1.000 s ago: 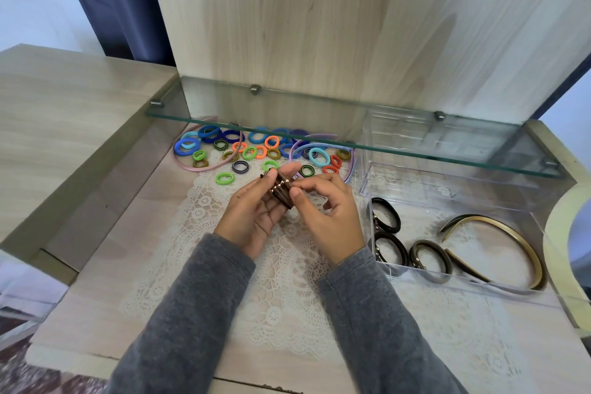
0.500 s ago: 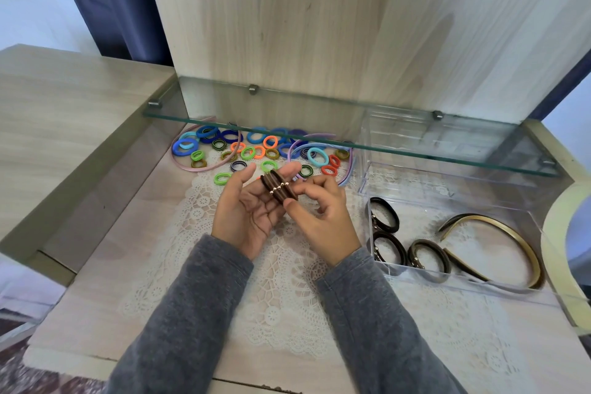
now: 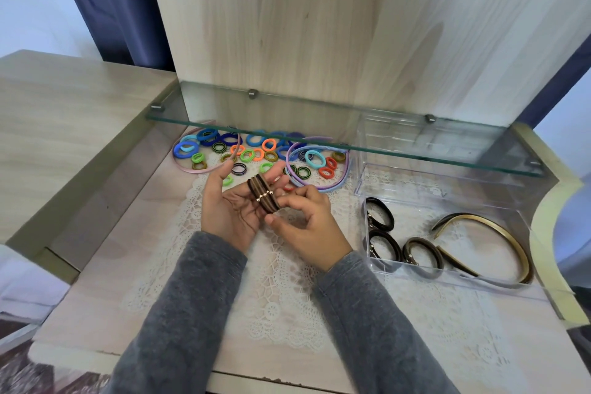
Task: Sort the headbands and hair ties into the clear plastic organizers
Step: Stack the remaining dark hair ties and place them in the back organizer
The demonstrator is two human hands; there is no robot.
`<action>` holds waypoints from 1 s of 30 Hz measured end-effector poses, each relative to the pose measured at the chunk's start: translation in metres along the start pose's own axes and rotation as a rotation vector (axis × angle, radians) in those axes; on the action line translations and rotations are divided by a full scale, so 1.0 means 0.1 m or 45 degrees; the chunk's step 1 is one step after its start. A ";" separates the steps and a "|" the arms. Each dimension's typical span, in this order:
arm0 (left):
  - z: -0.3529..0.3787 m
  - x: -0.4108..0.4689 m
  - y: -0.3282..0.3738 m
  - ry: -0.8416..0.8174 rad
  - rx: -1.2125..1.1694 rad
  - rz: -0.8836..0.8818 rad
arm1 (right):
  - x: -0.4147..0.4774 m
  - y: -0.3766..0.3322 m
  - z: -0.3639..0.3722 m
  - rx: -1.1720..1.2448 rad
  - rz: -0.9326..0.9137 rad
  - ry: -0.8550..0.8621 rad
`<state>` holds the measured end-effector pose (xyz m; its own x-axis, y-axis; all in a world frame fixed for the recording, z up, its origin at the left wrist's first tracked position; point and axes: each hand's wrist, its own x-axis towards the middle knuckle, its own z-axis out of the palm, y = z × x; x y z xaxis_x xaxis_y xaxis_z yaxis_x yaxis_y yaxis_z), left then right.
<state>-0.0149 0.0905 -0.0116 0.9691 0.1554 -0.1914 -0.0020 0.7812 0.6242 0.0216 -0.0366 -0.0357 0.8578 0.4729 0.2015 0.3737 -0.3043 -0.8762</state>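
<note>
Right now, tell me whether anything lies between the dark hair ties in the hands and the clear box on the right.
Nothing visible does. From the dark hair ties, pinched by the right hand, only bare lace mat lies before the clear box, whose top looks open.

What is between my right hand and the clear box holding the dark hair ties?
Only bare lace cloth separates the right hand from the clear box, seen in the head view.
</note>
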 end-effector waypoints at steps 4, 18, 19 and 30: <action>0.00 -0.03 0.01 -0.016 -0.027 -0.057 | -0.04 -0.08 -0.08 -0.201 -0.098 0.030; 0.32 0.02 0.08 -0.059 1.006 -0.428 | -0.27 -0.25 -0.91 -1.211 -0.670 0.197; 0.38 0.05 0.05 -0.039 1.152 -0.394 | -0.28 -0.27 -0.96 -1.257 -0.695 0.202; 1.03 0.40 -0.31 -0.027 2.052 -0.316 | -0.46 -0.21 -1.36 -1.629 -0.758 0.212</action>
<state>0.0496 0.0103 0.0388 0.9095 0.1111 -0.4007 0.3779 -0.6225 0.6853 0.0223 -0.1639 0.0331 0.4587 0.7197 0.5213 0.6676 -0.6662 0.3323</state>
